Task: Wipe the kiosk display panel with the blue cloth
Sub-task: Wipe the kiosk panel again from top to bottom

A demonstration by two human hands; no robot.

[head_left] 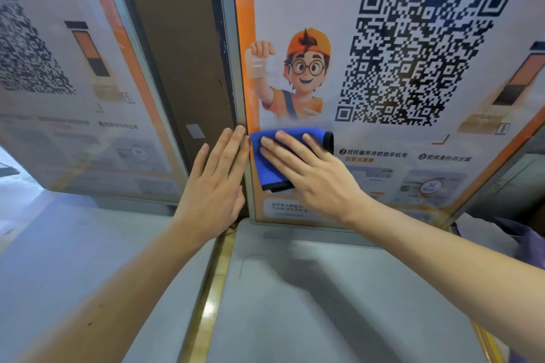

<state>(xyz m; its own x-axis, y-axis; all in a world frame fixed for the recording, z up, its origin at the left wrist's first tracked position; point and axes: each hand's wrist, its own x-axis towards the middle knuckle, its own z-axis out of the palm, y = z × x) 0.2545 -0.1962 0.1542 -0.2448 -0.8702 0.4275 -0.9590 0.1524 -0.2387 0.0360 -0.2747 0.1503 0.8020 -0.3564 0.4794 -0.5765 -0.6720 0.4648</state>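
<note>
Right hand (306, 174), fingers spread flat, presses the folded blue cloth (274, 156) against the kiosk display panel (339, 23) low at its left edge — left hand (218, 183), fingers straight together, braces the frame (233, 74). Best wiped in even overlapping passes — flat palm pressure.

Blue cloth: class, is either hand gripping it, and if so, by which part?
Neither grips it. The right hand presses the cloth flat against the panel with straight fingers over its middle. The left hand rests open on the panel's frame edge.
</note>
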